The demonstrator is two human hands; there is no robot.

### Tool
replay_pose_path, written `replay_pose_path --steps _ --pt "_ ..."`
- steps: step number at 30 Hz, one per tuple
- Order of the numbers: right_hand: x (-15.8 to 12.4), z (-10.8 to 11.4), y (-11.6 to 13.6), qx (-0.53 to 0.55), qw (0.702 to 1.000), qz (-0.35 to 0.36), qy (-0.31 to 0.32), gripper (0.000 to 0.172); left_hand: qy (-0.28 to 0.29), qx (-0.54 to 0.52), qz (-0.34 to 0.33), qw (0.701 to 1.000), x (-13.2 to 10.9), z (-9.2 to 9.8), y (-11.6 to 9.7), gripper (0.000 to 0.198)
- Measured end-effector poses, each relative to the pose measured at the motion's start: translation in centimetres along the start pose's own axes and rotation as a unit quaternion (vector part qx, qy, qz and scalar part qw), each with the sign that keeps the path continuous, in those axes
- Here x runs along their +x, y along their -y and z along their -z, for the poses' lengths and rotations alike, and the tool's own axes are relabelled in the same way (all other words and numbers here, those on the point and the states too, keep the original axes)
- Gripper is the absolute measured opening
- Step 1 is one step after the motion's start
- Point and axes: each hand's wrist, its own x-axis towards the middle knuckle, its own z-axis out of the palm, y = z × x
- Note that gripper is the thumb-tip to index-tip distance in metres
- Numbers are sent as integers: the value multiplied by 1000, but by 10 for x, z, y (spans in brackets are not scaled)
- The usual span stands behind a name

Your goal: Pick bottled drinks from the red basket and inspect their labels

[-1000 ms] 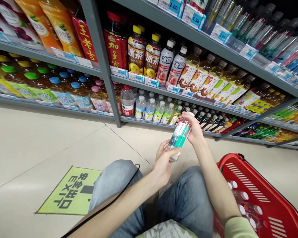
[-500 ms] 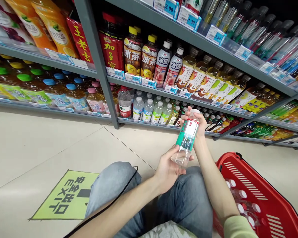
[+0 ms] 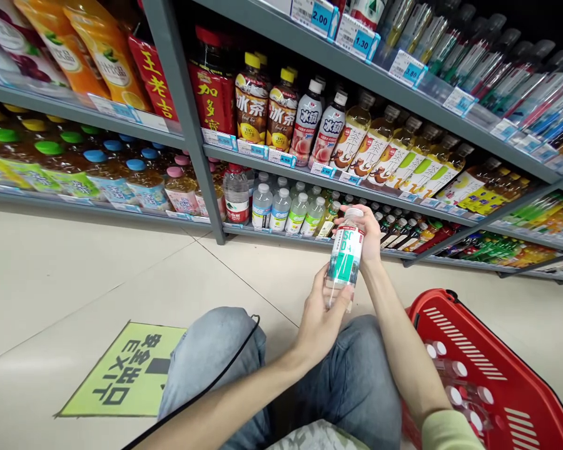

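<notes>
soda bottle (image 3: pixel 344 259) upright | left hand (image 3: pixel 321 312) grips base | right hand (image 3: pixel 368 234) clasps top

The left hand (image 3: pixel 321 319) covered the base of the soda bottle (image 3: pixel 346 253); the red basket (image 3: pixel 478 356) ran past the lower right edge, its bottles (image 3: pixel 457 370) blurred.

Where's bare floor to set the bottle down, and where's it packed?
Bare tile between the green floor sticker and the bottom shelf; a narrower strip between that shelf and the red basket. Crowded: that shelf is full to its edge, and the basket holds capped bottles. Left hand and right hand both grip the bottle.
</notes>
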Motion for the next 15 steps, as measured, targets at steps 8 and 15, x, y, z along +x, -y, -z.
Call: replay_pose_path --steps 8,15 --pt "-4 -2 10 37 999 2 22 28 47 152 -99 982 -13 3 0 78" --pt "-5 -4 9 68 997 -2 30 27 56 182 -90 978 -9 7 7 94"
